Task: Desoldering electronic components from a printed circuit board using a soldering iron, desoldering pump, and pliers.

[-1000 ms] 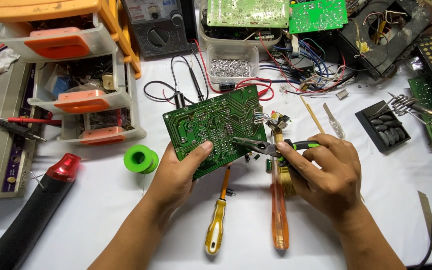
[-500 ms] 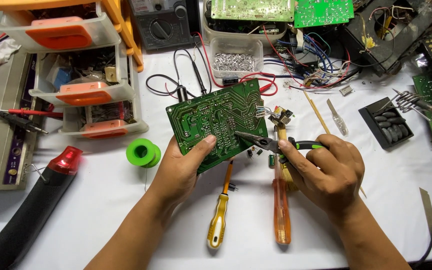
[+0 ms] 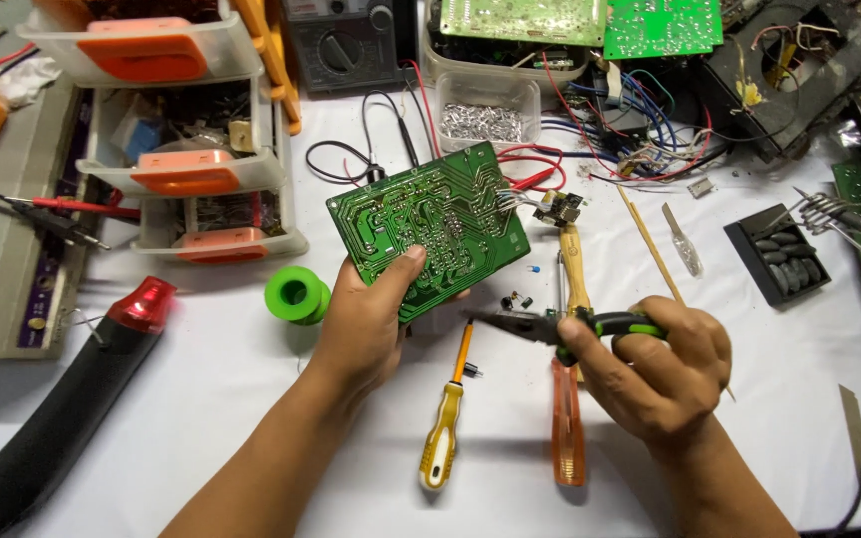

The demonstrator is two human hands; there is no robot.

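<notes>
Near left edge of table (image 3: pixel 251 418): black heat gun (image 3: pixel 62 408) with red nozzle; green solder spool (image 3: pixel 297 296) beside it.
Left hand (image 3: pixel 366 324): clamped on lower edge of green circuit board (image 3: pixel 429 227), solder side up, tilted above table centre.
Front centre: yellow screwdriver (image 3: pixel 442 438), orange screwdriver (image 3: pixel 568 433), lying flat.
Right hand (image 3: pixel 655 369): closed around green-handled pliers (image 3: pixel 550 327), tips just below board.

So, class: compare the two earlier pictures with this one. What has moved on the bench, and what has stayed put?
The right hand has drawn the green-handled pliers back off the green circuit board, so their tip now sits just clear of its lower edge. The left hand keeps its grip on the board. The two screwdrivers, the green spool and the drawer unit lie as before.
</notes>
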